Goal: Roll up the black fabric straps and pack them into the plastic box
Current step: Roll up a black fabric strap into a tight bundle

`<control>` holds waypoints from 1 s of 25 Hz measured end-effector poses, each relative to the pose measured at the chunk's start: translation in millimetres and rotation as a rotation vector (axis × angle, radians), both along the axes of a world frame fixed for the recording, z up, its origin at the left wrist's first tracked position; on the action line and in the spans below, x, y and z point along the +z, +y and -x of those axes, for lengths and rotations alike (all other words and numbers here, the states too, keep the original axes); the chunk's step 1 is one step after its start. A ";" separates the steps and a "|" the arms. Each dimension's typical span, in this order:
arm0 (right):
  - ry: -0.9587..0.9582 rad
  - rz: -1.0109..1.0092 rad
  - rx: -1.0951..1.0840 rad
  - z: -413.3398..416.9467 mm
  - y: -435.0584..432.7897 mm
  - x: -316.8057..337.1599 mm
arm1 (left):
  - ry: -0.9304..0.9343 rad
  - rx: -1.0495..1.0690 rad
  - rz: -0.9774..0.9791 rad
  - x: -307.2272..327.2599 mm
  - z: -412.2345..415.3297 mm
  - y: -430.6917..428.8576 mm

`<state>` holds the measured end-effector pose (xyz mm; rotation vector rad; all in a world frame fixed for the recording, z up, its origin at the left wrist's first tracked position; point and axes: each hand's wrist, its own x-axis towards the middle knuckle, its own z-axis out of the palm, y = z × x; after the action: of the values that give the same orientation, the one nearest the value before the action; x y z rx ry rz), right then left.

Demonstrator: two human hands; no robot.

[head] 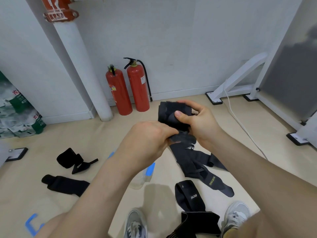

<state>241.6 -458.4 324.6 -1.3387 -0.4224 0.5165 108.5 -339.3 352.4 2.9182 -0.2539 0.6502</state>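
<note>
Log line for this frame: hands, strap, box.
left hand: grips black strap | right hand: grips its rolled end | state: partly rolled | plastic box: mostly behind left arm

The left forearm [106, 182] and right forearm [257, 160] are bare. They enter from the lower corners of the view and converge at centre. The left hand [149, 140] is held knuckles-up with the fingers curled under, pinching the black strap [169, 111] just below its rolled portion. The right hand [199, 121] sits just beyond it, wrist bent inward. Its fingers wrap around the far side of the roll and its thumb [180, 116] presses flat on the near face. The two hands are close together on the strap.
</note>
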 end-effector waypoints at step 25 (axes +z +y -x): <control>-0.433 -0.005 0.122 34.8 6.2 21.2 | -0.268 0.171 1.685 -4.0 -13.9 4.6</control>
<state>206.8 -452.2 345.8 -1.4256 -0.8640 0.3211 122.4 -334.7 348.4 1.2356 0.3730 0.7113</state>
